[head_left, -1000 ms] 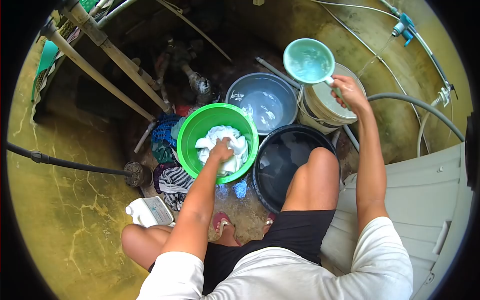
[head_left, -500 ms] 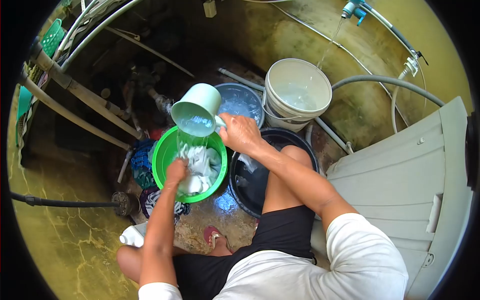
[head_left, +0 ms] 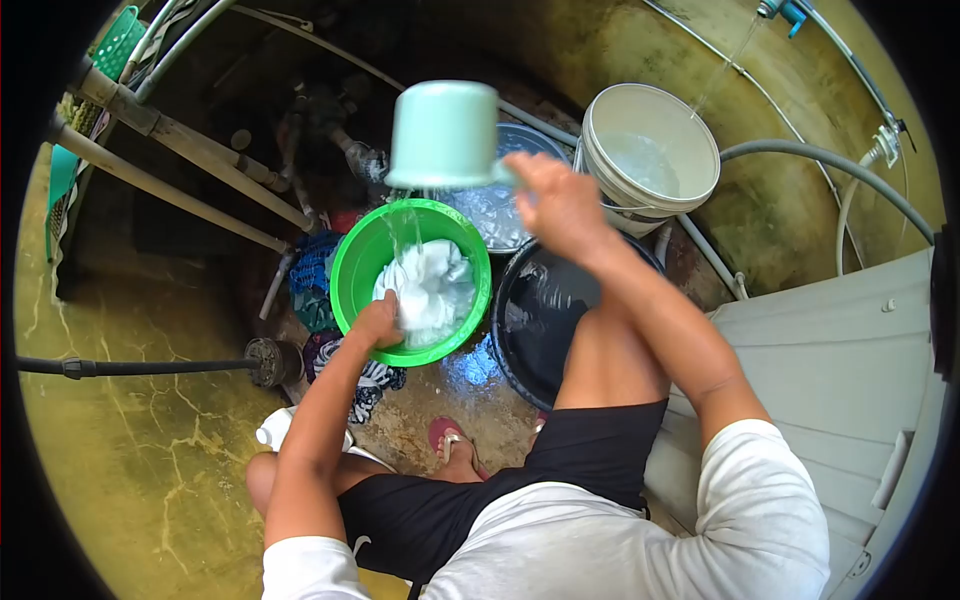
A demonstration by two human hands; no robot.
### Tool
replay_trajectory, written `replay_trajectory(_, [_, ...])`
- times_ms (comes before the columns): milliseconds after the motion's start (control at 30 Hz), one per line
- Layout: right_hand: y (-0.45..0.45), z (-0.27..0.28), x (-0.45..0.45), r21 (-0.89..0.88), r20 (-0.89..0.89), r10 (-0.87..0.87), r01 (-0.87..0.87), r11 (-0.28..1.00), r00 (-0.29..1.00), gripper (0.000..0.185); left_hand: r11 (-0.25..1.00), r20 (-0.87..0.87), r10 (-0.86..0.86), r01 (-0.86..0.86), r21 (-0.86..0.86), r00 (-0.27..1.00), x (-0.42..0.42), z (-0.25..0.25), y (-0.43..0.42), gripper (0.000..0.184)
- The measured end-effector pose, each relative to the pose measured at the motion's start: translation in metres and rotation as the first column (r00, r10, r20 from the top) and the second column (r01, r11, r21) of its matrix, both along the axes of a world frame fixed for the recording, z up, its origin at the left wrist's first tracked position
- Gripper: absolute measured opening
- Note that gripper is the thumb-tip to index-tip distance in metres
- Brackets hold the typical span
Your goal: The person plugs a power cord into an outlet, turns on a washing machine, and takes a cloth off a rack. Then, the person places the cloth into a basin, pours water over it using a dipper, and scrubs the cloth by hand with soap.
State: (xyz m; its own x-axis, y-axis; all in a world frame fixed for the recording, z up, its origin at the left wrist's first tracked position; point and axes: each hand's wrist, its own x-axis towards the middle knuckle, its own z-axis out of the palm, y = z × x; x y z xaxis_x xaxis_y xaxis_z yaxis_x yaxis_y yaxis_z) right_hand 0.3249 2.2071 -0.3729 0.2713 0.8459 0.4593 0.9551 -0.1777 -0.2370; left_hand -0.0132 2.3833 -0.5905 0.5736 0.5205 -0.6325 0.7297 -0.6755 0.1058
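Observation:
My right hand grips the handle of a pale green water dipper. The dipper is tipped over, mouth down, above the bright green basin, and a thin stream runs from it onto a white cloth. Down at the basin's left front side, my left hand is closed on the edge of that bunched, wet cloth; its fingertips are partly hidden by the folds. Right behind the basin stands a grey-blue tub of water, partly covered by the dipper.
A tap runs into a white bucket at the back right. A black tub with water sits by my knee. Crumpled clothes lie left of the basin, a white bottle nearer me. A pale plastic appliance stands at right.
The dipper has been raised and tipped further, from sideways to mouth down, and its flow has thinned. My left hand stays at the cloth. The whole view has shifted slightly.

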Motion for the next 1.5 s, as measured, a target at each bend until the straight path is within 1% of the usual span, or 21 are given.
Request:
replay_trajectory(33, [0.002, -0.010, 0.031, 0.138, 0.017, -0.022, 0.020, 0.990, 1.000, 0.035, 0.997, 0.103, 0.074, -0.073, -0.018, 0.992, 0.003, -0.015, 0.002, 0.102])
replay_trajectory(67, [-0.005, 0.004, 0.051, 0.059, -0.042, -0.136, 0.138, 0.989, 0.990, 0.036, 0.989, 0.202, 0.150, -0.144, -0.045, 0.968, 0.005, -0.028, 0.004, 0.126])
replay_trajectory(100, [-0.009, 0.012, 0.076, 0.059, -0.041, -0.130, 0.132, 0.989, 0.991, 0.036, 0.988, 0.203, 0.156, -0.150, -0.045, 0.967, 0.019, -0.017, 0.003, 0.126])
replay_trajectory(167, [-0.016, 0.014, 0.133, -0.280, 0.088, -0.437, 0.443, 0.852, 0.895, 0.035, 0.983, -0.137, 0.182, -0.177, 0.049, 0.974, 0.060, 0.023, -0.011, 0.136])
replay_trajectory(200, [-0.019, 0.004, 0.170, -0.315, 0.137, -0.496, 0.513, 0.799, 0.857, 0.033, 0.983, -0.139, 0.185, -0.181, 0.041, 0.973, 0.068, 0.025, -0.016, 0.136])
replay_trajectory(267, [-0.018, -0.009, 0.221, -0.354, 0.197, -0.551, 0.583, 0.731, 0.811, 0.032, 0.963, -0.111, 0.121, -0.089, 0.256, 0.986, 0.085, 0.024, -0.027, 0.130])
replay_trajectory(333, [-0.022, -0.009, 0.253, -0.646, 0.281, -0.564, 0.588, 0.487, 0.776, 0.031, 0.890, -0.082, 0.029, 0.011, 0.455, 0.996, 0.108, 0.015, -0.033, 0.124])
replay_trajectory(433, [-0.019, -0.032, 0.278, -0.680, 0.343, -0.492, 0.573, 0.457, 0.800, 0.029, 0.955, -0.037, 0.079, -0.065, 0.288, 0.996, 0.118, -0.059, -0.025, 0.109])
replay_trajectory(500, [-0.008, -0.070, 0.284, -0.757, 0.426, -0.389, 0.557, 0.341, 0.817, 0.029, 0.947, -0.148, 0.062, -0.011, 0.320, 0.987, 0.127, -0.055, -0.030, 0.095])
replay_trajectory(567, [0.003, -0.104, 0.298, -0.833, 0.405, -0.305, 0.485, 0.266, 0.862, 0.028, 0.955, -0.124, 0.087, -0.047, 0.293, 0.988, 0.124, -0.089, -0.020, 0.094])
replay_trajectory(633, [0.005, -0.158, 0.315, -0.813, 0.396, -0.336, 0.496, 0.304, 0.855, 0.027, 0.957, -0.066, 0.130, -0.108, 0.269, 0.989, 0.116, -0.134, -0.002, 0.091])
replay_trajectory(700, [0.003, -0.174, 0.320, -0.791, 0.390, -0.363, 0.510, 0.339, 0.846, 0.026, 0.959, -0.041, 0.153, -0.138, 0.248, 0.987, 0.120, -0.136, 0.000, 0.090])
replay_trajectory(833, [0.013, -0.188, 0.313, -0.958, -0.126, -0.452, 0.011, 0.288, 0.883, 0.027, 0.949, -0.003, 0.216, -0.210, 0.234, 0.976, 0.124, -0.108, -0.007, 0.093])
replay_trajectory(900, [0.013, -0.200, 0.330, -0.912, -0.367, -0.566, -0.163, 0.377, 0.738, 0.026, 0.920, 0.020, 0.281, -0.276, 0.280, 0.959, 0.121, -0.138, -0.004, 0.103])
replay_trajectory(933, [0.011, -0.194, 0.329, -0.904, -0.378, -0.553, -0.167, 0.393, 0.742, 0.026, 0.912, 0.025, 0.289, -0.283, 0.298, 0.957, 0.121, -0.131, -0.006, 0.103])
replay_trajectory(1000, [-0.002, -0.172, 0.324, -0.879, -0.456, -0.771, -0.092, 0.467, 0.444, 0.026, 0.913, 0.042, 0.281, -0.281, 0.295, 0.959, 0.124, -0.112, -0.006, 0.100])
replay_trajectory(1033, [-0.010, -0.162, 0.323, -0.864, -0.492, -0.793, -0.086, 0.496, 0.360, 0.024, 0.906, 0.051, 0.282, -0.283, 0.315, 0.958, 0.121, -0.103, 0.002, 0.100])
replay_trajectory(1167, [-0.046, -0.101, 0.310, -0.774, -0.626, -0.761, -0.012, 0.634, 0.168, 0.021, 0.979, 0.280, 0.201, -0.204, -0.020, 0.939, 0.094, -0.084, 0.031, 0.093])
replay_trajectory(1267, [-0.057, -0.063, 0.293, -0.742, -0.649, -0.736, 0.054, 0.668, 0.192, 0.020, 0.952, 0.255, 0.304, -0.284, -0.116, 0.918, 0.086, -0.014, 0.026, 0.087])
replay_trajectory(1367, [-0.055, -0.018, 0.267, -0.633, -0.735, -0.651, 0.154, 0.759, 0.188, 0.018, 0.947, 0.352, 0.277, -0.316, 0.059, 0.894, 0.067, 0.072, 0.007, 0.094])
replay_trajectory(1500, [-0.048, 0.044, 0.219, -0.500, -0.756, -0.521, 0.163, 0.850, 0.396, 0.016, 0.971, 0.081, 0.066, -0.082, 0.226, 0.995, 0.024, 0.136, 0.006, 0.100])
